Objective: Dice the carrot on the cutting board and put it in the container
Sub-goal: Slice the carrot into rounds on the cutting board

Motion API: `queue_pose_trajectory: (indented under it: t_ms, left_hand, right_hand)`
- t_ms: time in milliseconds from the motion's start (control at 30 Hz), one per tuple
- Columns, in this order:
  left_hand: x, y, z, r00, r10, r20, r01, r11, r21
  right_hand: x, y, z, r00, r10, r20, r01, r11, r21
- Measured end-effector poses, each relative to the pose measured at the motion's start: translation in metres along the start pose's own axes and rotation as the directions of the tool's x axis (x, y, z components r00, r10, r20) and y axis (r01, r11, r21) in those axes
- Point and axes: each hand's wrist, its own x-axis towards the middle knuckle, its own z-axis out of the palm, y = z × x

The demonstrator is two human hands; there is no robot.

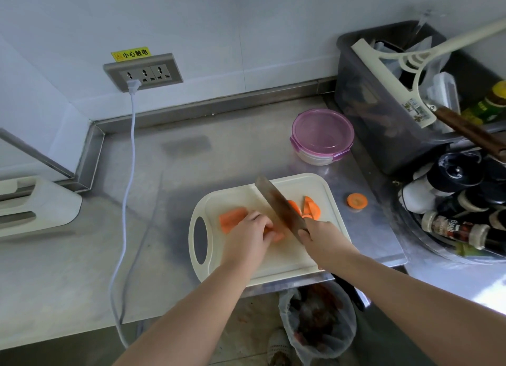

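A cream cutting board [323,186] lies on the steel counter. On it my left hand [247,233] holds down an orange carrot piece [231,218] with curled fingers. My right hand [319,235] grips the handle of a cleaver [279,203], whose blade stands just right of my left fingers, over the carrot. Cut carrot slices [310,208] lie on the board to the right of the blade. One round slice [357,200] sits on the counter off the board's right edge. The round container [321,136] with a purple lid stands behind the board, closed.
A dark bin [383,114] with a squeegee and bottles stands at the back right. Seasoning bottles [451,201] crowd a basin on the right. A white cord [127,201] runs from the wall socket down the counter. A lined waste bin [317,322] sits on the floor below.
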Motion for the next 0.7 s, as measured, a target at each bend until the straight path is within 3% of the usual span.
queue_pose_trajectory:
  t_ms: [433,700]
  left_hand:
    - [0.003,0.006,-0.001,0.999,0.003,-0.034,-0.004,0.999,-0.044]
    - [0.003,0.004,0.000,0.999,0.025,-0.032,-0.027,0.998,-0.051]
  right_hand:
    - [-0.018,-0.008,-0.004,0.997,-0.078,-0.029,0.068,0.961,-0.268]
    - [-0.015,-0.009,-0.001,0.996,-0.093,-0.013,0.086,0.957,-0.277]
